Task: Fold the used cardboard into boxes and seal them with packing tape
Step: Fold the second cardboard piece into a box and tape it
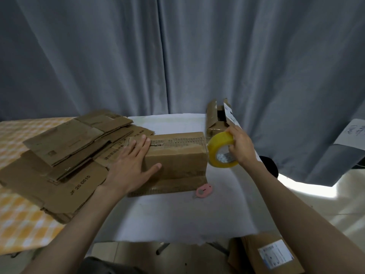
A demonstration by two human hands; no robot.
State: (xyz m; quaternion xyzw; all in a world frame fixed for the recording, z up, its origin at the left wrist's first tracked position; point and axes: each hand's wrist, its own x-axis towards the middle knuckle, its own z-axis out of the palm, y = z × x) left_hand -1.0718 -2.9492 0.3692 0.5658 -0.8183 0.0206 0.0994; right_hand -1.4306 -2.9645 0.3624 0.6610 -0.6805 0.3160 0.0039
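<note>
A labelled box [266, 256] is cut off at the lower edge. The left hand [129, 165] lies flat, fingers spread, on the folded box [177, 155] at mid-desk [177, 214]. The right hand [242, 146] grips a yellow tape roll [221, 152] just right of it. Flattened corrugated cardboard [65, 151] is stacked left; a pink cutter [203, 190] lies nearby.

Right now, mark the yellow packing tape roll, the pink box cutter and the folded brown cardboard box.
yellow packing tape roll [218, 144], head view, outer yellow band.
pink box cutter [203, 190], head view, middle of body.
folded brown cardboard box [183, 161], head view, front face.
</note>
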